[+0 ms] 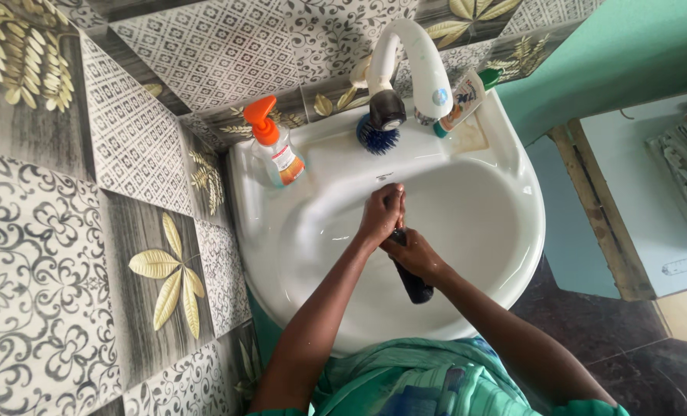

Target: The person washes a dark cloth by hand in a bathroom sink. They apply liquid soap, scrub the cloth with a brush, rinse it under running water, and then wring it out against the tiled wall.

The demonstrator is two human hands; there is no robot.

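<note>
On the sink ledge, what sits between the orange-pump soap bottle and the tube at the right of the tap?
In the head view, a blue-bristled brush and the white tap stand between the soap bottle and the tube.

One white sink [505, 231] fills the middle of the frame, with one white tap [413, 62] at its upper edge. Two hands meet over the basin: one left hand [380, 216] and one right hand [417, 258], sharing one dark bottle [414, 286]. On the rim stand one orange-topped pump bottle [276, 150], one blue-bristled brush [379, 127] and one tube [463, 100], upper centre.
</note>
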